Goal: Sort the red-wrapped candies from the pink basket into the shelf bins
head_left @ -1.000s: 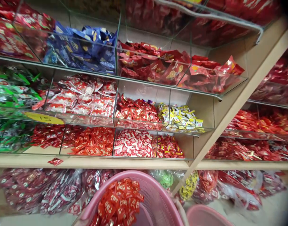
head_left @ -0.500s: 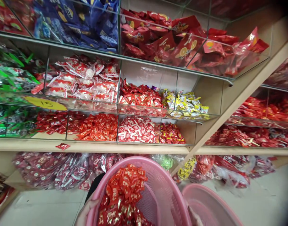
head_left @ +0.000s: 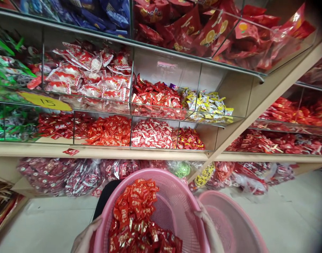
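A pink mesh basket [head_left: 186, 196] is held between both hands in front of me. Orange-red wrapped candies [head_left: 137, 198] lie in its upper left, and darker red and gold wrapped candies [head_left: 145, 235] fill its lower part. My left hand [head_left: 86, 235] grips the left rim, thumb over the edge. On the opposite side, my right hand [head_left: 207, 223] is closed around the right rim. The fingers of both hands are partly hidden behind the basket wall.
Candy shelves [head_left: 150, 153] with glass dividers stand ahead, holding red, white, green and yellow sweets. A yellow price tag [head_left: 45, 101] reads 15. One loose red candy [head_left: 70, 151] lies on the ledge. Bagged sweets [head_left: 47, 175] sit underneath. Another pink basket [head_left: 245, 225] stands on the floor at right.
The shelves have shifted upward in view. The basket has moved slightly left and up in the picture, and more of both hands now shows on its rim.
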`<state>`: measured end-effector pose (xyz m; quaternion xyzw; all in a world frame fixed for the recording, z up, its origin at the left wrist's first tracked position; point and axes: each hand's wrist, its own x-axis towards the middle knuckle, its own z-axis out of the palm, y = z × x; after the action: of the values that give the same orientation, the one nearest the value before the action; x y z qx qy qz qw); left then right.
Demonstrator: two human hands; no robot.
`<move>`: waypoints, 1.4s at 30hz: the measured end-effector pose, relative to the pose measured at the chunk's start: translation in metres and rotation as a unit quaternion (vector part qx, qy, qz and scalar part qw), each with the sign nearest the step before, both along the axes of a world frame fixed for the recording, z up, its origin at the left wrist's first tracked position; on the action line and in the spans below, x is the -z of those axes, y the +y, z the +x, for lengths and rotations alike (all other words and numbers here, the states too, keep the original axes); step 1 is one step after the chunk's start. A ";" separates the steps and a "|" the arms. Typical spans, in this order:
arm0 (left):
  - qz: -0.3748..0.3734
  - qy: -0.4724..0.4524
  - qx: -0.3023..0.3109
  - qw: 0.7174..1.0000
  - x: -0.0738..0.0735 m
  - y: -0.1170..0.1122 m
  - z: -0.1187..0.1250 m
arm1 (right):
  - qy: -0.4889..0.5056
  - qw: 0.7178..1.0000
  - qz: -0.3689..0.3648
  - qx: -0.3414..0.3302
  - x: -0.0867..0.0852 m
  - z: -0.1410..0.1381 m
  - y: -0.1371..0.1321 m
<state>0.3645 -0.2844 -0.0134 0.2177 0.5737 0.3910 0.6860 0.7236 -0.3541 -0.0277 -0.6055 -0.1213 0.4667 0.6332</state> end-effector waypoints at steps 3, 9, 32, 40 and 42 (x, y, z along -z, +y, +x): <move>0.150 0.152 0.054 0.975 -0.016 0.032 -0.002 | 0.022 0.999 0.018 -0.016 -0.004 0.000 0.012; 0.587 0.431 0.347 0.590 -0.042 0.096 0.082 | 0.067 0.997 0.031 -0.035 -0.013 0.004 0.036; 0.574 0.512 0.586 0.257 0.058 0.117 0.149 | 0.044 0.998 0.024 -0.040 -0.011 0.012 0.042; 0.525 0.558 0.606 0.215 0.051 0.112 0.143 | 0.009 0.998 0.035 -0.055 0.003 0.016 0.047; 0.518 0.552 0.613 0.227 0.050 0.112 0.144 | 0.007 0.998 0.038 -0.051 0.007 0.017 0.046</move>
<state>0.5081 -0.1728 -0.0630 0.9720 0.1731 -0.1552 -0.0341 0.7405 -0.3080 -0.0345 -0.5709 -0.1648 0.4977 0.6319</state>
